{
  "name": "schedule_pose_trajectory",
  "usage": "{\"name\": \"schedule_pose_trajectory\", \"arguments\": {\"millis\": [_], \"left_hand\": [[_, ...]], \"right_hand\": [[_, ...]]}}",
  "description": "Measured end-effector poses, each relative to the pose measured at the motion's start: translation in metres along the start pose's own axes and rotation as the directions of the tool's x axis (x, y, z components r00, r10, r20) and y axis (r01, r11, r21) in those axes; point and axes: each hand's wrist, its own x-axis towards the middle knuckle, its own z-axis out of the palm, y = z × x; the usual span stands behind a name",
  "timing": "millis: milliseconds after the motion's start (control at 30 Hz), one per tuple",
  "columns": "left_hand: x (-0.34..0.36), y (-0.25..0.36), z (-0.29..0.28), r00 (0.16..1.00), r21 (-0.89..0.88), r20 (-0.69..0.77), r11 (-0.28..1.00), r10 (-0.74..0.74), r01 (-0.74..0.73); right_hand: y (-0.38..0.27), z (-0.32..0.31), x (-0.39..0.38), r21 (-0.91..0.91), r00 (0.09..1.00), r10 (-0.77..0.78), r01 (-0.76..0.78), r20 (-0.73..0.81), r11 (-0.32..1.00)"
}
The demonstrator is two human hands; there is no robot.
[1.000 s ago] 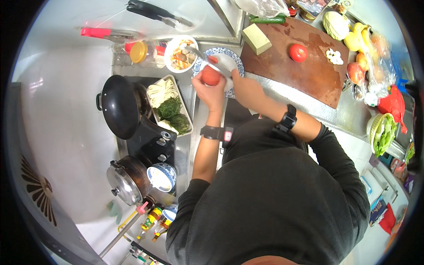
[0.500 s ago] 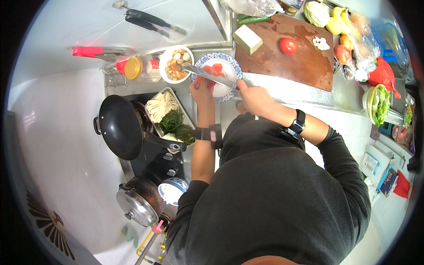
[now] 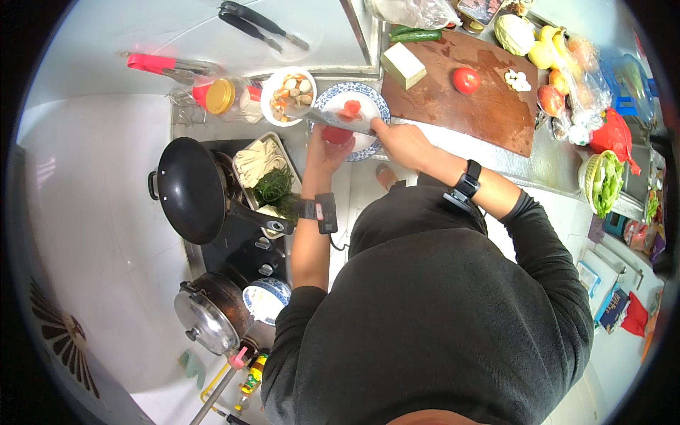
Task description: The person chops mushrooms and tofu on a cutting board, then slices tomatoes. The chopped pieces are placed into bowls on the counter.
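My left hand [image 3: 324,155] cups a partly cut tomato [image 3: 337,134] over the near side of a blue-and-white plate [image 3: 383,113], its red cut face showing. In my right hand [image 3: 409,144] is the handle of a kitchen knife [image 3: 338,121], whose broad blade points left just beyond that tomato. Cut tomato pieces [image 3: 350,108] lie on the plate past the blade. The blade tip reaches the rim of a white bowl [image 3: 265,100] of mixed chopped food. Right of the plate, a wooden cutting board [image 3: 453,113] bears a whole tomato [image 3: 466,80], a pale block [image 3: 404,66] and peeled garlic [image 3: 517,80].
To the left stand a black wok [image 3: 191,191] on the stove and a tray [image 3: 244,188] of noodles and greens. Nearer are a lidded pot [image 3: 205,319] and a patterned bowl [image 3: 268,301]. A cabbage [image 3: 513,34] and fruit sit beyond the board; a lettuce basket [image 3: 591,180] stands right.
The held tomato has turned, so its cut face shows more. My left hand sits slightly lower under it, and the knife has shifted a little nearer the bowl. The whole view has shifted slightly.
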Motion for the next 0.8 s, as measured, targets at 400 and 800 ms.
{"name": "schedule_pose_trajectory", "arguments": {"millis": [400,800], "left_hand": [[0.005,-0.004,-0.015,0.964,0.076,0.091,0.964,0.249,-0.256],[0.011,-0.03,-0.009,0.507,0.818,0.363,-0.007,0.782,-0.575]], "right_hand": [[0.01,-0.01,-0.001,0.194,0.997,0.057,-0.046,-0.051,0.98],[0.013,-0.012,-0.001,0.222,0.995,0.1,-0.1,0.015,0.97]]}}
